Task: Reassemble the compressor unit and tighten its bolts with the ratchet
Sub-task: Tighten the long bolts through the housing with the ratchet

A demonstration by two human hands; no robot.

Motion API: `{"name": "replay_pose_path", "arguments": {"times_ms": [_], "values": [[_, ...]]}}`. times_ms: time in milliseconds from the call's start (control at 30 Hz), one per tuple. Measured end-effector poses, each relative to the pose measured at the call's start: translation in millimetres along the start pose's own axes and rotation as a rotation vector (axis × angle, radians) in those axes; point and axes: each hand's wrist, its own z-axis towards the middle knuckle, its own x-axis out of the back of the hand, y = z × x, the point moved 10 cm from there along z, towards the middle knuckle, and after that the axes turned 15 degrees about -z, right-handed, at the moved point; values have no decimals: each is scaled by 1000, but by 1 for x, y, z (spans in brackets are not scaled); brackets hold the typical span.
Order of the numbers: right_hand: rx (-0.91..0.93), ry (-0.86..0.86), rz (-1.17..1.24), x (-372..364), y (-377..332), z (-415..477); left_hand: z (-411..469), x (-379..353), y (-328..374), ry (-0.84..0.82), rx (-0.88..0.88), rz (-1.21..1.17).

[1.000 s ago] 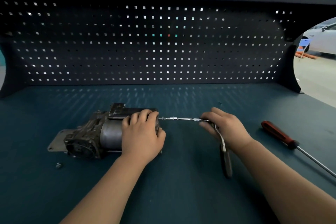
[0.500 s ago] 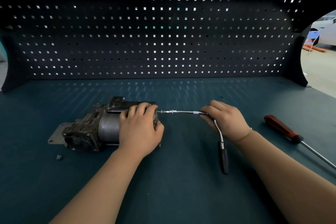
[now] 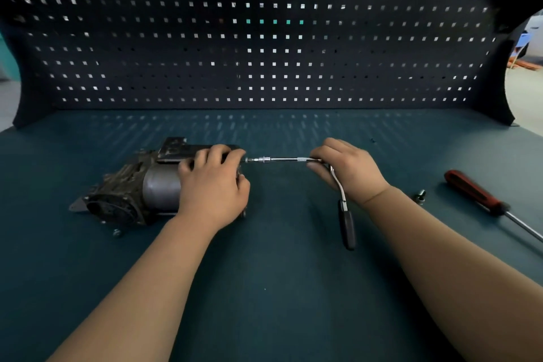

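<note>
Compressor unit lay on its side on the teal counter, left of frame centre. Dark finned end pointed toward lower left, grey cylinder body toward the middle. My left grip sat over the cylinder's right end, fingers curled over the top and thumb down the near side, holding the unit down.

My right grip was right of centre, fingers closed round the head end of the ratchet. The silver extension bar ran level from my right fingers leftward to the compressor's right end face. Its tip met the unit just beside my left fingertips. The bolt it sat on was hidden, couldn't tell which one. The ratchet handle curved down toward the bottom of the frame, black end near the counter. Touching or not, couldn't tell.

A loose bolt stood on the counter just right of my right wrist. A red-handled screwdriver lay at the right of the frame, shaft running toward the right edge, well apart from both grips. A small screw lay just below the compressor's lower-left end. A dark pegboard with square holes filled the upper half of the frame. Both my forearms were bare, entering from the bottom edge.
</note>
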Motion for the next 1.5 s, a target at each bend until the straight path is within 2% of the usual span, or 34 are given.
{"name": "replay_pose_path", "arguments": {"times_ms": [100, 233, 467, 533, 633, 733, 833, 900, 967, 1033, 1100, 1167, 1233, 1400, 1500], "values": [[-102, -108, 123, -19, 4, 2, 1, 4, -6, 15, 9, 4], [-254, -344, 286, -45, 21, 5, 1, 3, -7, 28, 8, 6], [-602, -664, 747, -75, 27, -4, 1, 2, -8, 33, 0, 11], [-741, -734, 962, -87, 16, -18, 1, 3, -6, 42, -13, 2], [-1062, -861, 1170, -99, 6, -42, 0, 3, -4, 40, -13, -1], [-1233, -929, 1337, -97, 1, -50, 2, -4, 6, 3, -57, 12], [-1246, -885, 1249, -93, 7, -50, 5, -10, 27, -9, -144, 19], [-1214, -766, 1136, -92, 15, -45, 8, -14, 38, -22, -183, 38], [-1055, -602, 926, -83, 26, -33, 12, -17, 40, -30, -180, 57], [-810, -388, 674, -60, 33, -16, 16, -16, 37, -23, -148, 40], [-462, -197, 485, -32, 21, 0, 17, -16, 35, -20, -132, 26], [-175, -136, 338, -18, 1, 4, 17, -17, 35, -29, -132, 18], [-86, -107, 210, -15, -5, 3, 16, -17, 36, -25, -129, 12], [62, 136, 11, 2, -20, 3, 13, -12, 34, 50, -130, 11], [62, 122, 20, -1, -18, 8, 14, -13, 31, 53, -120, 22]]}}
